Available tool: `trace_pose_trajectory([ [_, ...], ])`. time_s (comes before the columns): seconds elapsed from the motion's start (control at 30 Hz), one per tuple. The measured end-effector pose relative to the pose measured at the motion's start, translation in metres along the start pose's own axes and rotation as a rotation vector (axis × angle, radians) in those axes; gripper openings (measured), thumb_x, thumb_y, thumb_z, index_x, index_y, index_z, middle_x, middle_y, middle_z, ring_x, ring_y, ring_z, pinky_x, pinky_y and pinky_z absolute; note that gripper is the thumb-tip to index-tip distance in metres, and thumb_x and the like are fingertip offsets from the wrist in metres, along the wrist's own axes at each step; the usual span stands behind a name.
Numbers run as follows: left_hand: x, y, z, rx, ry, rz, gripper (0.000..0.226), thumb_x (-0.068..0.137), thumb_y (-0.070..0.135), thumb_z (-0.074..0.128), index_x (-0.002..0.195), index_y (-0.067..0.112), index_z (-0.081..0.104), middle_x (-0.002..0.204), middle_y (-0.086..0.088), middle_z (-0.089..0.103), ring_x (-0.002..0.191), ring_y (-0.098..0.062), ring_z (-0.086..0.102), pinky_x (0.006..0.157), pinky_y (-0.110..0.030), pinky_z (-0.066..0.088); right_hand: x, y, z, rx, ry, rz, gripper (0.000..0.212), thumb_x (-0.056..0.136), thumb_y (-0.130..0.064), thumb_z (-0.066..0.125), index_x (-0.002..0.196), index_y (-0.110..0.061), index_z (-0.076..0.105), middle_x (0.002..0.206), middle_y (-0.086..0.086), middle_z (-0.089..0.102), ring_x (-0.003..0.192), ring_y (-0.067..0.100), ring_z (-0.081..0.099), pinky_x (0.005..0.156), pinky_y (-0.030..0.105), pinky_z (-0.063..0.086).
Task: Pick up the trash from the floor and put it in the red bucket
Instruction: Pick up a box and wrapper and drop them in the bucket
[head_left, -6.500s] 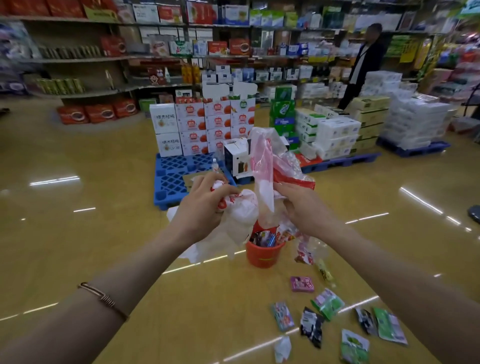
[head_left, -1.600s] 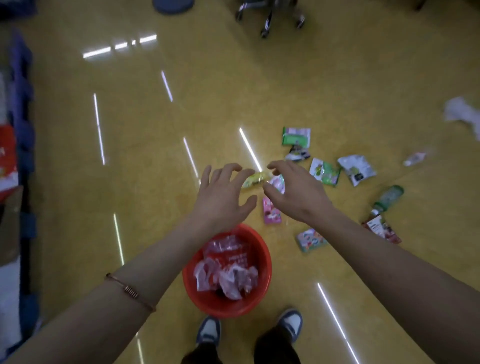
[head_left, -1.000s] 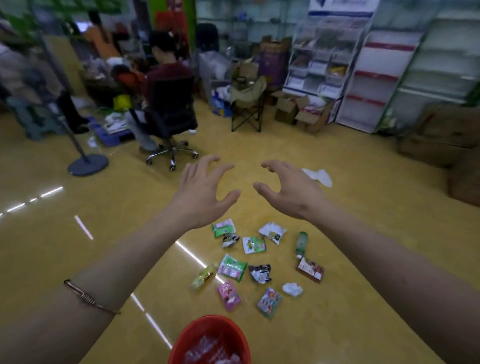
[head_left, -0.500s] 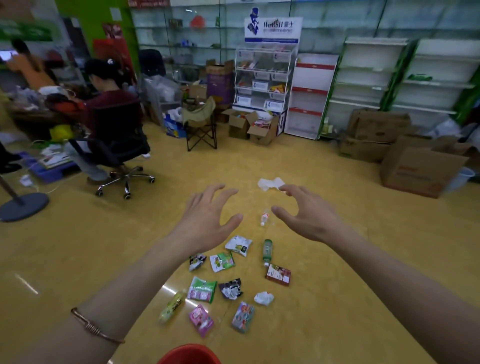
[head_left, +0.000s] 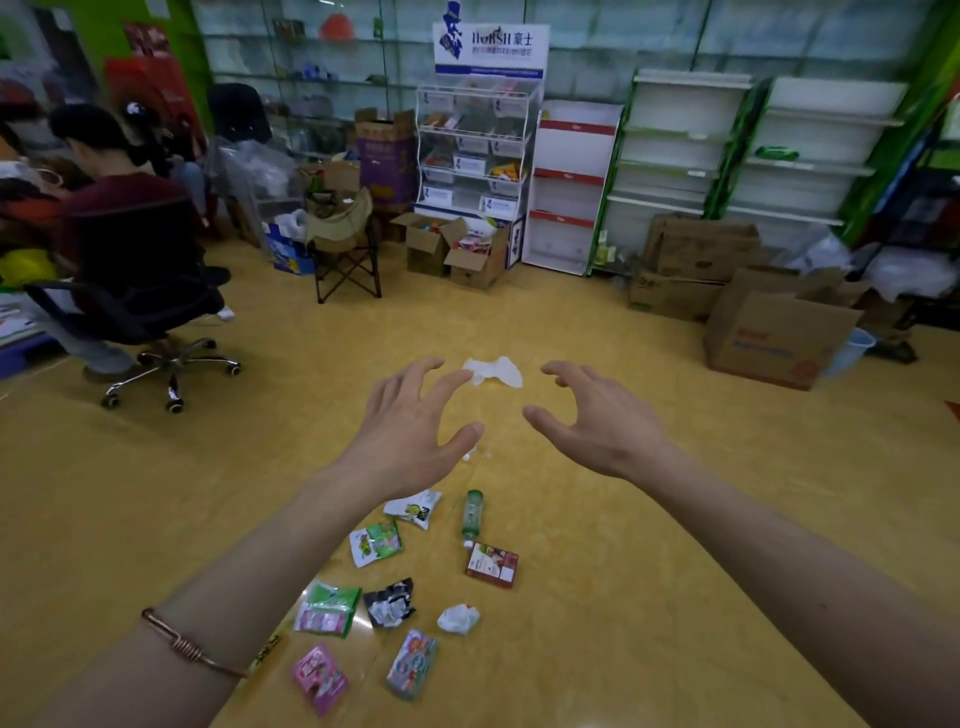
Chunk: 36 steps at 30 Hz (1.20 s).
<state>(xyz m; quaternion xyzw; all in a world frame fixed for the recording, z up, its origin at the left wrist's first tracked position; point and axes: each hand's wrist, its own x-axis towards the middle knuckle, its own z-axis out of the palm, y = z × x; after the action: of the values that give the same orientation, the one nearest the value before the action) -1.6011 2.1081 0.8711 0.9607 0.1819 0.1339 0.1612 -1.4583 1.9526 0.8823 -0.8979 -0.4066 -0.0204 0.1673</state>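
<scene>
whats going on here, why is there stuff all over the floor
A person is clearing litter off a shop floor. Both hands, left and right, are held out open and empty. Snack wrappers, a small green bottle and a white tissue lie on the floor; the red bucket isn't in view.

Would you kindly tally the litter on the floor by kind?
Flat snack wrappers and packets: 7, e.g. pink packet
Green bottle: 1
Crumpled white wads: 2, near one, far tissue
Small white scraps: unclear, not counted
Total: 10
</scene>
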Motion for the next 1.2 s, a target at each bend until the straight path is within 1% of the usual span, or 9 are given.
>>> trace_pose_trajectory([
  [0.2, 0.043, 0.040, 0.033, 0.003, -0.015, -0.013, 0.058, 0.092, 0.051, 0.044, 0.144, 0.036, 0.024, 0.153, 0.001, 0.013, 0.140, -0.022, 0.015, 0.115, -0.038, 0.013, 0.019, 0.060, -0.013, -0.005, -0.029, -0.011, 0.064, 0.088, -0.063, 0.044, 0.143, -0.034, 0.028, 0.143, -0.006, 0.043, 0.127, 0.018, 0.045, 0.090, 0.039, 0.045],
  [0.37, 0.067, 0.061, 0.055, 0.011, -0.033, -0.022, 0.058, 0.093, 0.050, 0.044, 0.145, 0.035, 0.024, 0.153, 0.001, 0.014, 0.139, -0.021, 0.017, 0.115, -0.037, 0.013, 0.026, 0.104, -0.012, -0.007, -0.063, 0.009, 0.066, 0.087, -0.064, 0.044, 0.143, -0.034, 0.027, 0.141, -0.005, 0.043, 0.125, 0.019, 0.047, 0.089, 0.040, 0.046],
  [0.6, 0.086, 0.034, 0.072, 0.055, -0.082, -0.117, 0.058, 0.092, 0.046, 0.048, 0.144, 0.032, 0.027, 0.152, -0.004, 0.016, 0.139, -0.026, 0.020, 0.114, -0.042, 0.016, 0.044, 0.147, 0.006, 0.006, -0.138, 0.045, 0.067, 0.087, -0.063, 0.046, 0.144, -0.033, 0.026, 0.142, -0.004, 0.041, 0.125, 0.020, 0.046, 0.089, 0.040, 0.043],
  [0.7, 0.105, 0.027, 0.081, 0.029, -0.091, -0.146, 0.060, 0.091, 0.046, 0.050, 0.144, 0.031, 0.027, 0.152, -0.005, 0.017, 0.139, -0.027, 0.020, 0.115, -0.044, 0.019, 0.064, 0.155, 0.016, -0.006, -0.186, 0.037, 0.069, 0.087, -0.063, 0.046, 0.144, -0.032, 0.024, 0.143, -0.003, 0.040, 0.126, 0.021, 0.045, 0.089, 0.041, 0.044],
  [0.83, 0.144, 0.022, 0.098, 0.019, -0.075, -0.122, 0.060, 0.091, 0.047, 0.049, 0.145, 0.031, 0.026, 0.151, -0.003, 0.017, 0.138, -0.027, 0.022, 0.114, -0.041, 0.019, 0.108, 0.161, 0.025, -0.035, -0.219, -0.002, 0.072, 0.087, -0.064, 0.046, 0.146, -0.032, 0.021, 0.146, -0.002, 0.036, 0.130, 0.022, 0.041, 0.093, 0.043, 0.043],
  [0.93, 0.185, 0.010, 0.105, 0.015, -0.055, -0.141, 0.061, 0.091, 0.048, 0.048, 0.145, 0.032, 0.024, 0.152, -0.002, 0.015, 0.138, -0.026, 0.022, 0.113, -0.040, 0.018, 0.153, 0.166, 0.028, -0.058, -0.224, -0.033, 0.072, 0.087, -0.063, 0.046, 0.147, -0.031, 0.020, 0.148, -0.003, 0.034, 0.131, 0.022, 0.039, 0.094, 0.043, 0.043],
  [1.2, 0.290, -0.048, 0.098, 0.000, -0.001, -0.184, 0.061, 0.092, 0.048, 0.047, 0.146, 0.031, 0.024, 0.152, -0.003, 0.014, 0.138, -0.027, 0.023, 0.112, -0.041, 0.022, 0.289, 0.161, 0.035, -0.083, -0.239, -0.121, 0.070, 0.088, -0.062, 0.046, 0.147, -0.032, 0.020, 0.149, -0.004, 0.032, 0.131, 0.021, 0.039, 0.092, 0.041, 0.043],
])
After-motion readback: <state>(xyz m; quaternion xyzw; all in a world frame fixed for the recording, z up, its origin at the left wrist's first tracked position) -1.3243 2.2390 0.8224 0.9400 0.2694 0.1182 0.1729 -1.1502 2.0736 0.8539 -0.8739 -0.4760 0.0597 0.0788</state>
